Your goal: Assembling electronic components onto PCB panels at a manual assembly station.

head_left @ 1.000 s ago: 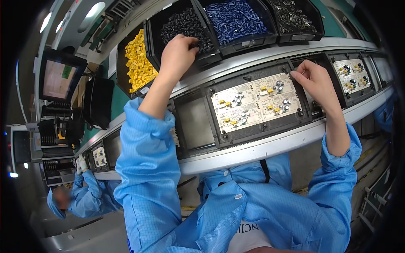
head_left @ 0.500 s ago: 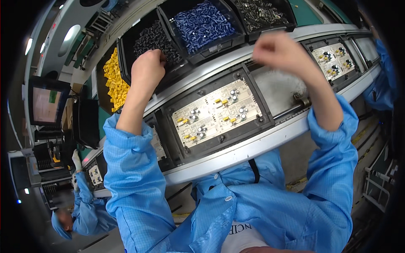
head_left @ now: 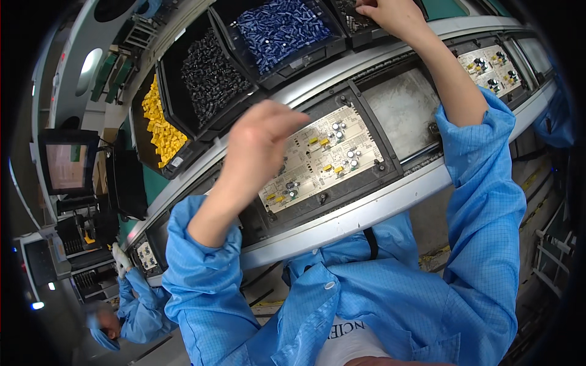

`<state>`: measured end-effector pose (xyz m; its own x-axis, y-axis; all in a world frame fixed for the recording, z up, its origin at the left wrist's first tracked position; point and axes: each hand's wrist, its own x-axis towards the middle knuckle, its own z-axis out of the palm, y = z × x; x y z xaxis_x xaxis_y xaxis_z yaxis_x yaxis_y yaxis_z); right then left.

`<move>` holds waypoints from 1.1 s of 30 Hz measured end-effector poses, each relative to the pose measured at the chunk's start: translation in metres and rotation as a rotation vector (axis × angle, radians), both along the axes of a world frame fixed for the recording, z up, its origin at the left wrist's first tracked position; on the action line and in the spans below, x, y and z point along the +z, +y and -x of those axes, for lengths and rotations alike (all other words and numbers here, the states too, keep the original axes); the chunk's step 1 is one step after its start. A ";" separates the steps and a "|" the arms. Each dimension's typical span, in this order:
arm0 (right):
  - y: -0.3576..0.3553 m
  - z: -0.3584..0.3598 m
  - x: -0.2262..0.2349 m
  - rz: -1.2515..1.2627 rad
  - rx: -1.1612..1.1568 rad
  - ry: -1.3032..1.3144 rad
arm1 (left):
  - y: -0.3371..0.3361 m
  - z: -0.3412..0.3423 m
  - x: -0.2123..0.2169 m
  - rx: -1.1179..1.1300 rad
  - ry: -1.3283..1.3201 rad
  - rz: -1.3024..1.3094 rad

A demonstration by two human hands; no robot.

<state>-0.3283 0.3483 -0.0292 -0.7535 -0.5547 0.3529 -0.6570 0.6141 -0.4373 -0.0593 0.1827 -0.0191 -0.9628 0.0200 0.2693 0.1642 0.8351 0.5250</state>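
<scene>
Blue sleeve (head_left: pixel 482 183); yellow parts (head_left: pixel 160 127); blue parts (head_left: pixel 278 27); black parts (head_left: pixel 207 76); cream circuit board (head_left: pixel 320 158).

matt metal rail (head_left: pixel 366 210) (brushed), cloth sleeve (head_left: pixel 201 274)

Four parts bins line the shelf above the conveyor — one of yellow pieces (head_left: pixel 160 125), one of black pieces (head_left: pixel 207 76), one of blue pieces (head_left: pixel 278 27), and a fourth (head_left: pixel 354 18) at the top edge whose contents are mostly hidden. Three circuit boards show on the line: one (head_left: pixel 320 158) in its black carrier at centre, one (head_left: pixel 491 67) to the right, one (head_left: pixel 146 255) far left. Two bare hands are raised — left hand (head_left: pixel 259 146), right hand (head_left: pixel 390 15). One monitor (head_left: pixel 67 165) stands at left, and one co-worker (head_left: pixel 131 305) works below it.
</scene>
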 end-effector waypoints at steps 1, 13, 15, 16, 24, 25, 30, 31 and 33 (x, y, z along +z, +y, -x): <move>0.000 -0.001 -0.001 0.030 -0.007 0.017 | 0.010 0.001 -0.005 -0.013 -0.027 -0.062; 0.010 0.009 -0.017 0.327 0.105 0.112 | 0.024 0.031 -0.042 0.012 -0.179 -0.030; 0.010 0.005 -0.013 0.297 0.033 0.011 | 0.024 0.030 -0.043 0.017 -0.179 -0.020; 0.011 0.009 -0.016 0.312 0.058 0.069 | 0.025 0.031 -0.043 0.020 -0.174 -0.011; 0.017 0.031 -0.028 0.371 0.110 0.057 | 0.034 0.034 -0.040 0.012 -0.159 0.080; 0.017 0.030 -0.027 0.381 0.108 0.030 | 0.035 0.034 -0.040 0.013 -0.143 0.101; 0.019 0.021 -0.016 0.460 0.126 -0.279 | 0.044 0.033 -0.039 0.029 -0.114 0.196; 0.027 0.022 -0.015 0.714 0.422 -0.566 | 0.045 0.034 -0.039 0.047 -0.129 0.182; 0.032 0.021 -0.016 0.953 0.722 -0.851 | 0.043 0.034 -0.043 0.033 -0.130 0.154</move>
<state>-0.3493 0.3799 -0.0453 -0.5833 -0.7100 0.3945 -0.0319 -0.4653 -0.8846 -0.0930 0.2255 -0.0625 -0.9901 0.0196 0.1387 0.0749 0.9108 0.4060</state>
